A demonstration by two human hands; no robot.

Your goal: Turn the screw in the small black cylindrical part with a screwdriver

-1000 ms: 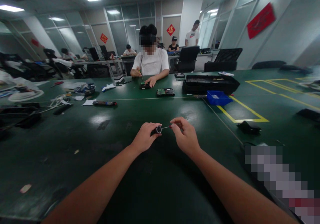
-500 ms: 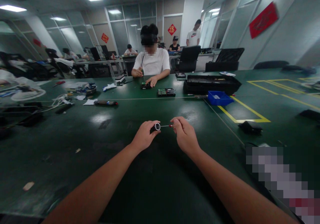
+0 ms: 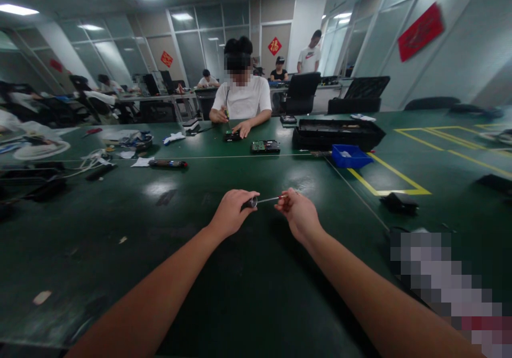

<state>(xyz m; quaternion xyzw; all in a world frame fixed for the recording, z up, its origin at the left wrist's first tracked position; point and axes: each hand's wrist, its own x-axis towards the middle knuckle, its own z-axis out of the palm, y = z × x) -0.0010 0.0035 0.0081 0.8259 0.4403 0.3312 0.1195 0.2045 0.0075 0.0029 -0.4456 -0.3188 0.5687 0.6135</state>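
My left hand [image 3: 234, 211] is closed around a small dark cylinder [image 3: 252, 203] with a pale, ring-shaped end; its exact kind I cannot make out. In my right hand [image 3: 298, 211] is a screwdriver [image 3: 269, 200] with a thin metal shaft and a red handle, most of which the fingers hide. Its shaft points left, and the tip is at the ringed end of the cylinder. Whether the tip touches or goes inside is too small to tell. Both hands are held above the green table [image 3: 240, 283].
Across the table a co-worker [image 3: 242, 99] handles a hard drive [image 3: 232, 135]. Another hard drive [image 3: 265, 146] lies nearby. A long black tray [image 3: 340, 133] and a blue bin [image 3: 350, 156] stand right of it. A dark tool [image 3: 168, 164] and cables [image 3: 94, 161] lie left.
The screwdriver now slants more, its handle end raised. My right hand has turned and shifted slightly right. In my left hand the cylinder's ringed end has turned toward the right.
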